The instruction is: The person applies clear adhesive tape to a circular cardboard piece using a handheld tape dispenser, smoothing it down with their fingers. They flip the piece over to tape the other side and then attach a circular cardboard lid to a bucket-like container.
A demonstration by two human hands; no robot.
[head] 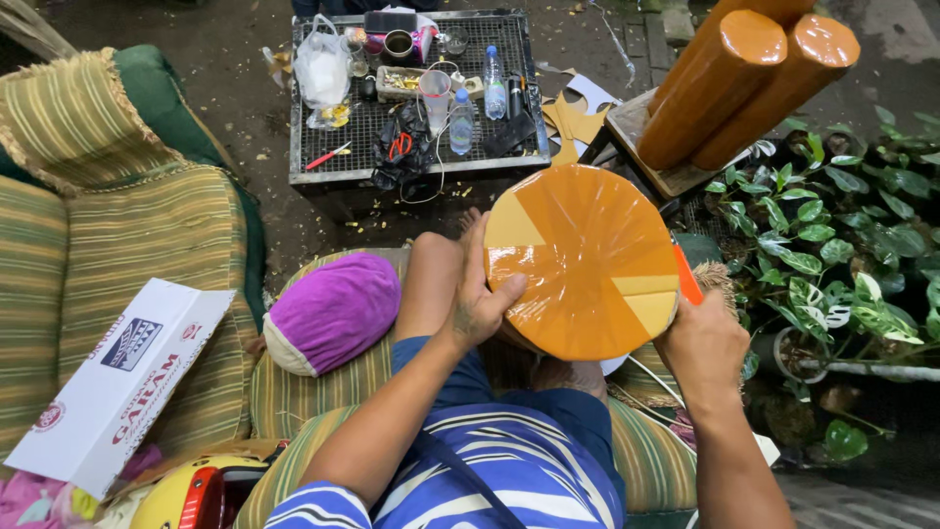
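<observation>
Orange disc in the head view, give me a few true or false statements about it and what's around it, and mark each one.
1. The left hand holds the orange disc by its edge. True.
2. The right hand is empty. False: it holds an orange-handled tool against the disc's right edge.
3. A purple cushion lies left of the left arm. True.
4. The wire-top table carries nothing. False: bottles, a plastic bag and red-handled pliers lie on it.
5. The orange cylinders lie on the striped sofa. False: they lean at upper right, above the leafy plants.
</observation>
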